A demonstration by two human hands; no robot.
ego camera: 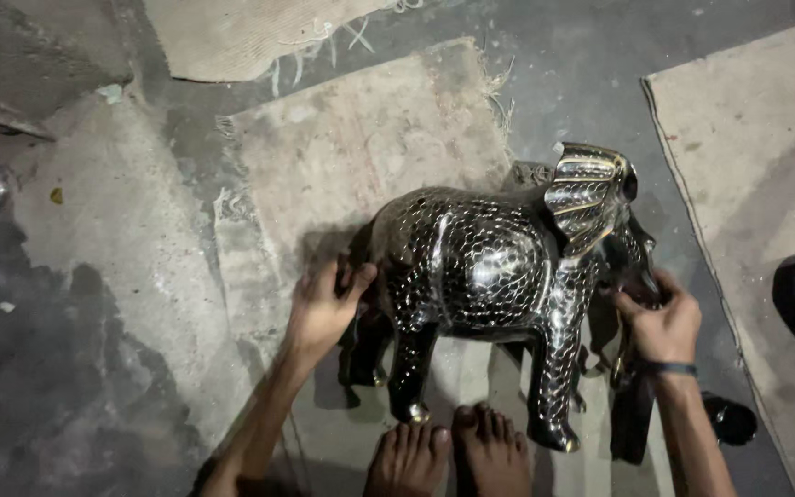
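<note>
The elephant (499,276), a dark metal figure with a scale-like pattern and brass-coloured ear and feet, stands upright on its legs at the centre of the view, on a worn mat (351,147) over a grey floor (66,368), with its head toward three o'clock and its rump toward nine. The left hand (324,308) lies at the rump, at about nine o'clock of the body, its fingers spread and pressed against the metal with the thumb up on the flank: more a bracing touch than a closed grasp. The right hand (660,322), with a dark band at the wrist, sits at the head end at about three o'clock, its fingers curled around the trunk or tusk area; exactly which part they close on is hidden in shadow. Judging from this, the step in hand is steadying or turning the figure from both ends, and any next move would call for both hands acting together, since the piece looks heavy and stands on narrow feet. At six o'clock two bare feet (453,456) rest just in front of the legs, near the forefoot. A small dark round thing (733,419) lies at four o'clock, and a second mat (766,138) fills the two o'clock corner.
</note>
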